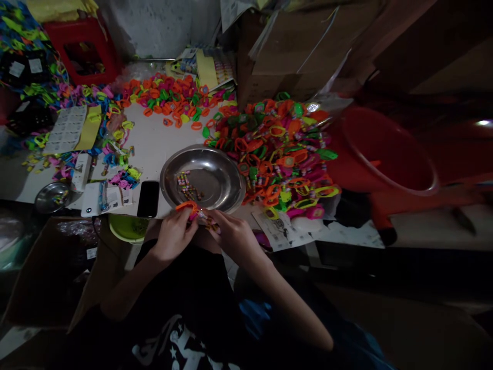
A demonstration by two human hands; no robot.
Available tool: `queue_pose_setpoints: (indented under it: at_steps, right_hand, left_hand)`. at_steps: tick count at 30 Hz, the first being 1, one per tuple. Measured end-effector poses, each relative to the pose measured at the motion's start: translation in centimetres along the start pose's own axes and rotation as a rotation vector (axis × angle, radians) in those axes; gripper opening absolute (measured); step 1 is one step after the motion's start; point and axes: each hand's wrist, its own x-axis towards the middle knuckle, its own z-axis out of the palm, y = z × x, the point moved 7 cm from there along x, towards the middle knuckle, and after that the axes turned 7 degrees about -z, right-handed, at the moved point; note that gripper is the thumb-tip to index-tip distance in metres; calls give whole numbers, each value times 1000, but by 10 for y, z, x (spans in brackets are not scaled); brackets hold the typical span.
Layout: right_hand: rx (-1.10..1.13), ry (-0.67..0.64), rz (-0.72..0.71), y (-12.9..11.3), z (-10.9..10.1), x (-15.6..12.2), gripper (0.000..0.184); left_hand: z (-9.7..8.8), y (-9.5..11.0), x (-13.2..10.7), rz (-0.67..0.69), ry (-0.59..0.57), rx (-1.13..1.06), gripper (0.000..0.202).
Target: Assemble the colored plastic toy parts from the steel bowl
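My left hand (pixel 175 234) is closed on an orange and pink toy watch (pixel 186 206), just in front of the table edge. Close beside it, my right hand (pixel 235 235) pinches a small clear tube with coloured bits in it (pixel 208 220). The tube's near end meets the watch, though fingers hide the exact join. Just beyond both hands stands a shiny metal bowl (pixel 219 180), with several similar small tubes (pixel 187 187) lying at its left side. To its right is a big heap of orange, green, yellow and pink toy watches (pixel 277 149).
More toy watches (pixel 173 97) lie at the back. A black phone (pixel 148 199), a power strip (pixel 81 172) and a small metal bowl (pixel 54 197) are on the left. A red bucket (pixel 389 149) and a cardboard box (pixel 296 51) stand right. A green basin (pixel 128 228) sits below the edge.
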Motion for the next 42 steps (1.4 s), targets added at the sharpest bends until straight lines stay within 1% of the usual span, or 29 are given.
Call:
queue_pose_setpoints:
  at_steps: [5,8,9,11,13,14,15,17,19,24,29,33,35,38,40,42]
  right_hand:
    - [-22,-89,22,-3,3,1,34]
    - [53,-87,61,0,6,3,30]
    - [116,-60,97,3,7,4,25]
    - [302,35,199,12,7,6,20]
    - [506,129,312,21,10,7,25]
    - [599,153,355,25,14,7,28]
    - [684,155,382,28,18,8,30]
    - [820,120,402,30,26,11,33]
    - [893,87,404,31,32,11,35]
    - [901,109,389,27,27,9,29]
    - [877,147,378,20,23,8,23]
    - [847,152,379,23,27,8,23]
    - [850,151,382,26,34,8,23]
    - [867,151,402,35,48,8,25]
    - [860,125,415,44,59,8,29]
    - [814,53,411,56,66,7,32]
  left_hand:
    - [-2,0,-2,47,42,39,10]
    - [-7,1,-1,71,63,80,10]
    - [-9,2,0,78,72,98,10]
    - [-14,4,1,106,84,137,11]
    - [-19,7,3,153,93,173,11]
    - [-21,9,3,178,99,188,12]
    - [-22,10,3,199,106,199,12]
    - [-25,11,3,225,129,205,13]
    - [-27,12,1,246,161,191,14]
    - [-30,16,-7,275,252,189,15]
    - [-32,20,-11,273,285,217,18]
    - [-29,20,-12,277,292,255,20]
    - [-25,15,-11,282,292,266,20]
    - [-15,4,-12,304,284,254,20]
    - [-7,-7,-12,300,232,221,20]
    - [1,-20,-12,241,136,163,22]
